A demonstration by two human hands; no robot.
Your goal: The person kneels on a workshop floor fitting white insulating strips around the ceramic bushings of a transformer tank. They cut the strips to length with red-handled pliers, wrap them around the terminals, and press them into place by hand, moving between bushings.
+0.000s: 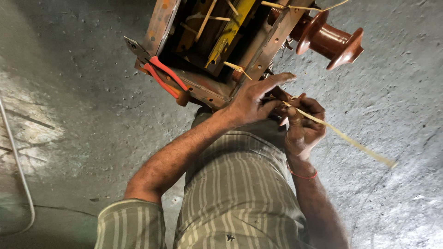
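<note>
One pair of red-handled pliers point(164, 76) lies on the rusty brown metal frame point(203, 90). One left hand point(254, 99), fingers spread, rests against the frame's corner. One right hand point(302, 127) pinches a single flat, pale yellow strip point(346, 138). Two glossy brown ribbed insulators point(330, 39) are partly hidden behind the frame.

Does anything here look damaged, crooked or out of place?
The rusty metal frame looks worn, and pale strips jut from it at odd angles. Red-handled pliers lie on its edge. The right hand holds one long pale strip.
</note>
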